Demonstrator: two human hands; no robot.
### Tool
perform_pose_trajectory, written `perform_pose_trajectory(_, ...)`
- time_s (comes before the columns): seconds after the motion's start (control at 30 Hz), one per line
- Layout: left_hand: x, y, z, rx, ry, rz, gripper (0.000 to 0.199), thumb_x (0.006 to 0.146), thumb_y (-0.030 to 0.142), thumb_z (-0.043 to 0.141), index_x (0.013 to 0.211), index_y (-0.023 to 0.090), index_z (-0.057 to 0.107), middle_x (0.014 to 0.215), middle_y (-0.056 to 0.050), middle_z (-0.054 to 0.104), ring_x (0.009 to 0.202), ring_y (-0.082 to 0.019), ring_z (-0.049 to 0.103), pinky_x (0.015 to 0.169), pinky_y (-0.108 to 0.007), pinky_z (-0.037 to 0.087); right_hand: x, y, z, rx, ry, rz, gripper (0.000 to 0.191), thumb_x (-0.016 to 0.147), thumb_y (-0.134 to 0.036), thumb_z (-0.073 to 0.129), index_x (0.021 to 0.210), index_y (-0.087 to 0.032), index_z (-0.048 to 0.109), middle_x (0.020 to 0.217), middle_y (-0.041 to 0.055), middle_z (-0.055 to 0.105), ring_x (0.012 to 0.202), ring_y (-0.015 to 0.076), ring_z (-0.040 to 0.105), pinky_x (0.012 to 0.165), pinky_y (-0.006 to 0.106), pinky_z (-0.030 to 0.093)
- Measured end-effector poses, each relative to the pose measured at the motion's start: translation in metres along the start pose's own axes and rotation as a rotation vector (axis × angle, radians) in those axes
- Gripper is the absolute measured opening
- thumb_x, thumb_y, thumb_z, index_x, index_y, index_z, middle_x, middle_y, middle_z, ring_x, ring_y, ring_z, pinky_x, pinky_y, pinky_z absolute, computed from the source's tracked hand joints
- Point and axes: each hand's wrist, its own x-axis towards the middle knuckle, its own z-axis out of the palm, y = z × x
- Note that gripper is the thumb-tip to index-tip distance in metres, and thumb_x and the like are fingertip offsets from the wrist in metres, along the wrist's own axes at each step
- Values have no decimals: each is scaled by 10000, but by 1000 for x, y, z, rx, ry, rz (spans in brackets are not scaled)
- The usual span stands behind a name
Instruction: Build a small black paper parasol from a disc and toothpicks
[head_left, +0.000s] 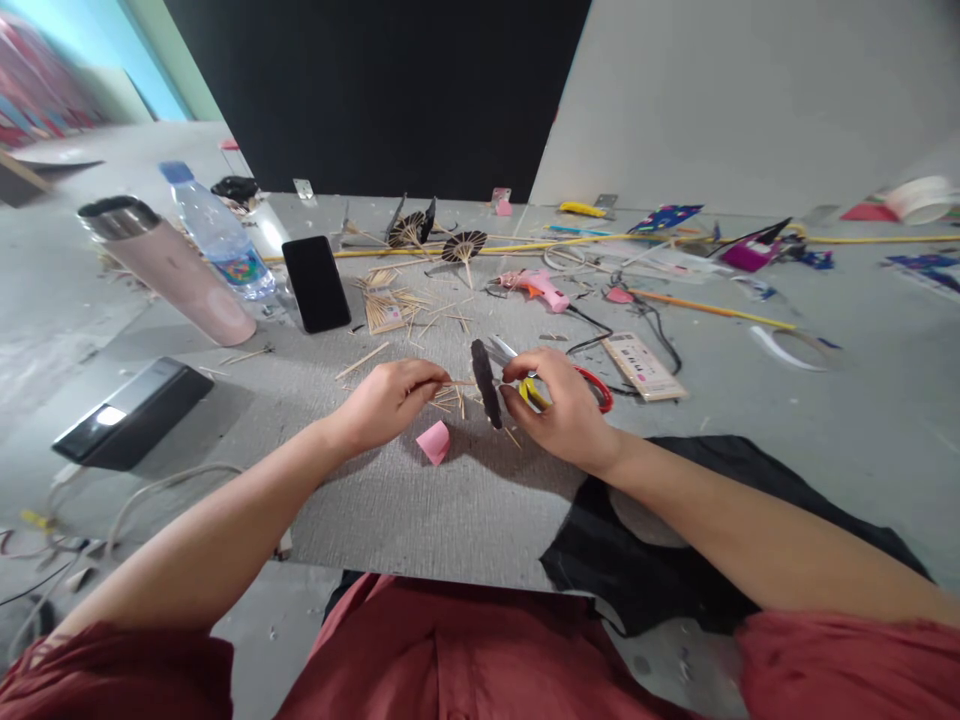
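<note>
Head view has both your forearms coming in from the bottom corners and meeting over the middle of the gray mat, wrists low, elbows wide. Your left hand is curled loosely with thumb and forefinger pressed together on the end of a thin wooden stick. That stick runs pretty much left to right, its long axis level with the counter edge, and its far end meets the small black paper umbrella.

The umbrella looks folded, a dark narrow oval standing nearly upright with a slight lean, seen edge-on between your two hands. Your right hand is cupped just beside it, fingertips touching its right side, and the same grip is wrapped around scissors with yellow and red handles; the metal blades poke up and to the left, past the umbrella's top.

Loose toothpicks lie scattered under your hands, pale and matte. A folded pink sticky note sits just below your left hand. Farther back: a pink glue gun, two opened black umbrellas with wooden ribs, a black phone, a plastic water bottle and a pink steel-topped tumbler lying tilted.
</note>
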Motion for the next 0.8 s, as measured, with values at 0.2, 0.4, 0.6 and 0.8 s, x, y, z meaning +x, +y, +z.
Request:
perform_pose_trajectory(0.2, 0, -3, 1, 6, -22, 27, 262, 974, 201, 465, 1012, 176, 722, 962, -69, 753, 880, -174, 688, 820, -310, 551, 1, 2, 2, 28, -31, -44, 59, 929, -196, 578, 961, -239, 554, 883, 66, 680, 835, 251, 635, 771, 419, 472)
perform_pose_trajectory(0.4, -1, -3, 2, 0, -38, 34, 261, 983, 204, 469, 1027, 173, 725, 955, -71, 752, 868, -176, 686, 812, -315, 549, 3, 0, 1, 34, -63, -62, 73, 940, -178, 563, 909, -238, 537, 843, 60, 665, 813, 243, 623, 763, 411, 463)
perform_pose_trajectory(0.6, 0, -2, 0, -11, -40, -6, 259, 989, 200, 459, 1011, 184, 716, 945, -57, 744, 874, -168, 678, 812, -296, 536, 1, 1, 0, 31, -24, -34, 65, 930, -212, 556, 989, -237, 548, 887, 72, 664, 835, 248, 618, 756, 412, 465)
perform_pose_trajectory(0.8, 1, 1, 1, -77, -42, -30, 256, 972, 197, 468, 996, 184, 723, 916, -49, 741, 834, -161, 671, 783, -299, 542, 2, 1, 1, 19, -51, -92, 92, 919, -167, 554, 932, -250, 517, 859, 56, 657, 822, 242, 608, 759, 415, 462)
